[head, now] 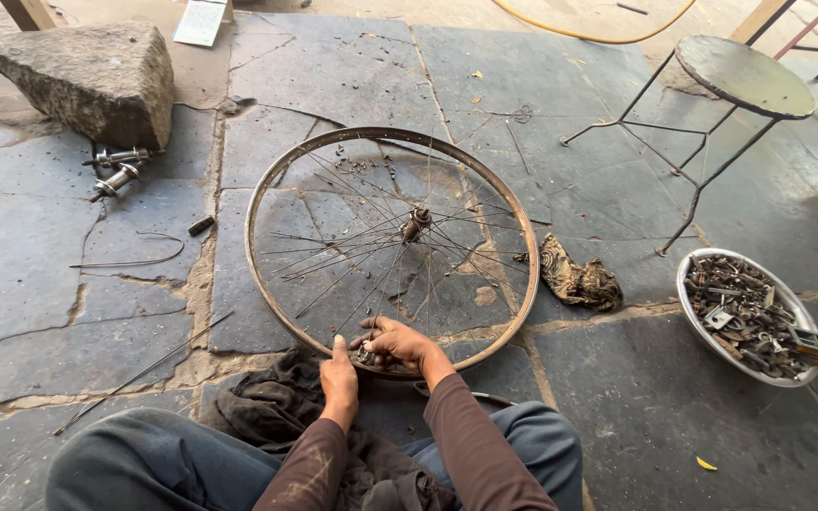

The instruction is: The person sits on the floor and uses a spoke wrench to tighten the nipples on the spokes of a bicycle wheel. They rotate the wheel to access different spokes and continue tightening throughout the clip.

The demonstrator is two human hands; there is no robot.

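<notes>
Both hands, left hand (339, 372) and right hand (398, 343), pinch the bicycle wheel (267, 189) rim at lower centre. Judged light, rigid; thin spokes (333, 248) bendable; grip the rim.

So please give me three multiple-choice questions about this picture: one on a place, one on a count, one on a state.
1. Where is the metal bowl of parts?
A. right of the wheel
B. on the stool
C. beside the stone block

2. How many hands touch the wheel rim?
A. none
B. one
C. two

3. How is the wheel placed?
A. flat on the floor
B. upright
C. hanging

Answers: 1 A, it sits on the floor at right. 2 C, left hand and right hand meet at its near edge. 3 A, it rests on the slabs.
</notes>
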